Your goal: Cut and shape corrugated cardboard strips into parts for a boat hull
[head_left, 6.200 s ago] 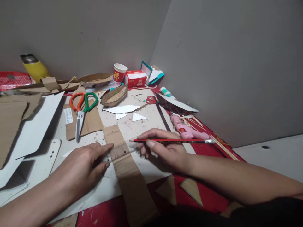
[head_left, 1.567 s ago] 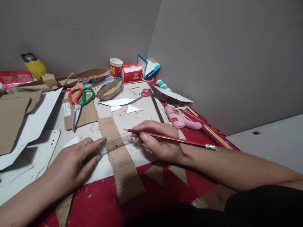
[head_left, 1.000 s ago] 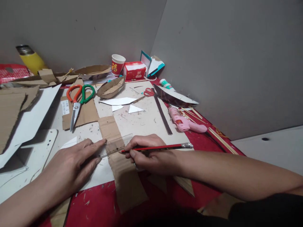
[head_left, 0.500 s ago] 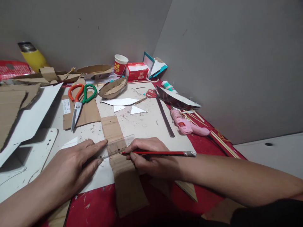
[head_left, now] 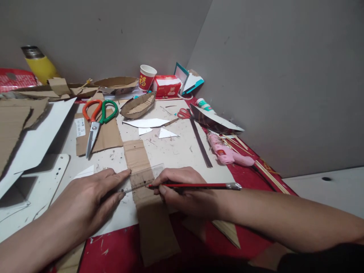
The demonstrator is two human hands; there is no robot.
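Over the near red cloth (head_left: 110,252) hangs or lies the end of a cardboard strip (head_left: 155,223), its far part running up onto the white sheet (head_left: 182,151). A card triangle (head_left: 229,232) lies just right of it, partly behind the right forearm.

Farther up, a clear ruler (head_left: 142,179) crosses the strip. The left hand (head_left: 96,199) holds down the ruler's left end, thumb and forefinger spread apart. The right hand (head_left: 184,191) is clamped on a pencil (head_left: 199,186), its point at the ruler's near edge, over the strip.

Ruling seems to be underway: ruler placed, pencil at the edge — but whether any line is drawn is too small to tell. No cut shows in the strip along the ruler, so any cutting there looks undone.

Beyond, to the left, scissors (head_left: 94,128) lie on a card piece (head_left: 110,134), held by neither hand; the glue gun (head_left: 223,151) lies well to the right. Two white triangles (head_left: 167,133) and a white pointed piece (head_left: 146,123) look already cut out. Farther off sits a card boat (head_left: 139,106) — to judge by its floor and walls, largely assembled — with a cup (head_left: 147,79) and red box (head_left: 167,86) behind it.
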